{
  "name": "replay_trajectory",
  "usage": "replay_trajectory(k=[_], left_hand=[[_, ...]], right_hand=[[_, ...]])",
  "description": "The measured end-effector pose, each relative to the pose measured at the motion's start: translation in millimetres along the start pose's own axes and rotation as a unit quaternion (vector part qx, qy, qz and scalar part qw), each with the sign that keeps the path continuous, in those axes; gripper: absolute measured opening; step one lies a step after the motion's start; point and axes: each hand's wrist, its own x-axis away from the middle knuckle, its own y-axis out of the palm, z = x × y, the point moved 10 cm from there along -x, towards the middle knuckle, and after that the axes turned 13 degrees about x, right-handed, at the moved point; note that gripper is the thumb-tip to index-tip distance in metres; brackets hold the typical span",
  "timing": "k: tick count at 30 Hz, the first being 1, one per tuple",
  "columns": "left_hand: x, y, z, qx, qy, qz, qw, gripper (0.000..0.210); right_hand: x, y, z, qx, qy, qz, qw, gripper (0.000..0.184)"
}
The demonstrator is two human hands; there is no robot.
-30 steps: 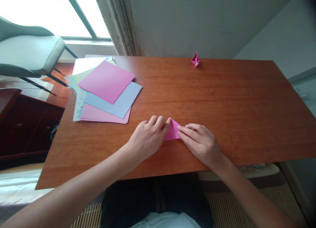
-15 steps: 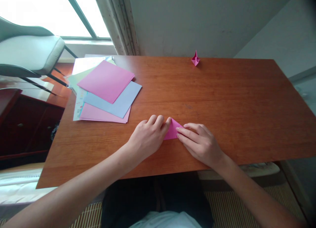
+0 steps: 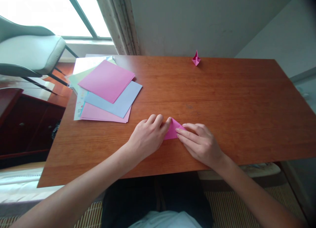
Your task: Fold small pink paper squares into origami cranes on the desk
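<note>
A small piece of bright pink folded paper (image 3: 172, 131) lies on the table near its front edge, showing as a triangle with its tip pointing away from me. My left hand (image 3: 150, 132) is closed, with curled fingers on the paper's left side and the index fingertip at the upper tip. From the right, my right hand (image 3: 198, 140) holds the paper's other corner, its fingertips pressed together on top. Both hands cover the outer parts of the paper, and my left thumb is hidden.
On the wooden table (image 3: 234, 106), a pink folded paper figure (image 3: 196, 59) stands at the back. At the left lie a pink sheet (image 3: 107, 80), a blue sheet (image 3: 125, 99) and light pink sheets (image 3: 106, 114), overlapping. A pale chair (image 3: 32, 52) stands beyond the left edge.
Both hands stay almost still on the folded pink paper. The whole view has shifted very slightly.
</note>
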Motion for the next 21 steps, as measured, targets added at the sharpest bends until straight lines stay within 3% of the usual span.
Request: replay_trajectory(k=[4, 10, 21], left_hand=[[1, -3.8, 3, 0.010, 0.017, 0.018, 1.000, 0.043], [13, -4.5, 29, 0.024, 0.112, 0.038, 0.993, 0.039], [15, -1.8, 30, -0.003, 0.108, 0.051, 0.993, 0.038]], right_hand=[[1, 1, 1, -0.009, 0.006, 0.002, 1.000, 0.028], [0, 2, 3, -0.021, 0.017, 0.003, 1.000, 0.027], [1, 3, 2, -0.021, 0.009, 0.001, 1.000, 0.025]])
